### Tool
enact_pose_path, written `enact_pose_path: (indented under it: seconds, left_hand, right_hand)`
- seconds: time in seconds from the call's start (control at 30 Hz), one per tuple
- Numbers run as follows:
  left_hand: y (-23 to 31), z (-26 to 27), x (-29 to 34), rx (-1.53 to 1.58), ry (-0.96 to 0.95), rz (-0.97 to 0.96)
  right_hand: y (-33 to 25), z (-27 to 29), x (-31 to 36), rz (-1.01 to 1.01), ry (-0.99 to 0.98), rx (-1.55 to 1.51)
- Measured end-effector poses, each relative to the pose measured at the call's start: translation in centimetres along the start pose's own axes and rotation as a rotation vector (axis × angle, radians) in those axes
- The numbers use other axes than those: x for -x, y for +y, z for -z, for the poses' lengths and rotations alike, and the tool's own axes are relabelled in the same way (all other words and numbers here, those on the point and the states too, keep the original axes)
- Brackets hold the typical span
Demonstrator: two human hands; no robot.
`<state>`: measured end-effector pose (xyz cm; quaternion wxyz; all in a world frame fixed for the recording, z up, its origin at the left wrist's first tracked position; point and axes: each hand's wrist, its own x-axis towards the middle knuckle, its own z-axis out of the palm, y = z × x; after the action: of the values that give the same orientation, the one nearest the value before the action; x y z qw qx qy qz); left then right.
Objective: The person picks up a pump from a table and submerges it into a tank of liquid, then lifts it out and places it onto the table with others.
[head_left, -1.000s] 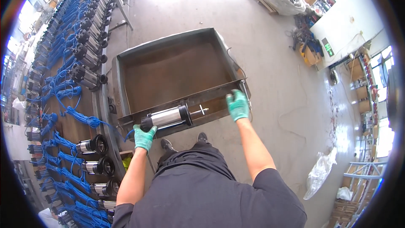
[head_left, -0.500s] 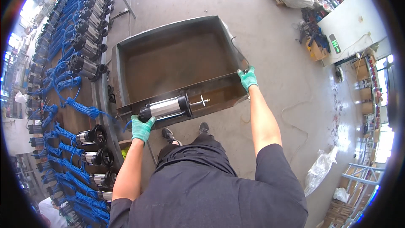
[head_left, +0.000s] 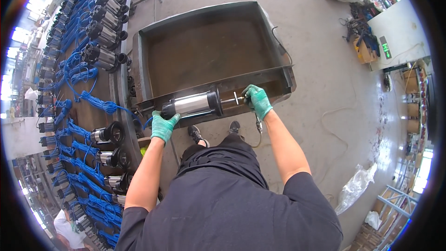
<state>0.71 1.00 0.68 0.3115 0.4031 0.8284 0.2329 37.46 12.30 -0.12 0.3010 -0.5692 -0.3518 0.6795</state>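
Observation:
A submersible pump (head_left: 191,104) with a steel body and black ends lies across the near part of a metal tank (head_left: 141,65). My left hand (head_left: 164,126), in a green glove, grips its black left end, where a blue cable comes out. From the right end sticks a thin metal rod with a crossbar (head_left: 236,98). At the rod's tip my right hand (head_left: 258,101), also green-gloved, is closed around a hose fitting. A hose (head_left: 259,128) with a metal connector hangs below that hand. Whether the fitting is joined to the rod is hidden by the fingers.
To the left, a long bench (head_left: 100,95) carries rows of similar pumps (head_left: 100,58) with coiled blue cables (head_left: 88,176). A person in white (head_left: 67,227) is at the lower left. Clear plastic wrap (head_left: 357,188) lies on the floor to the right, near a blue metal frame (head_left: 395,200).
My right hand has left the tank's right edge and come in to the rod's tip, now holding the hose fitting. My left hand stays on the pump's end. The view has shifted slightly.

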Motion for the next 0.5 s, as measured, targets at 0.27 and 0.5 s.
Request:
enact_pose_path:
  seconds: [0.27, 0.5]
  left_hand:
    - [0.6, 0.4, 0.3, -0.005, -0.016, -0.001]
    - [0.8, 0.8, 0.1, -0.049, -0.028, 0.001]
  right_hand:
    - [1.1, -0.5, -0.8, -0.043, -0.026, -0.077]
    - [1.1, -1.7, -0.9, -0.033, 0.046, -0.125]
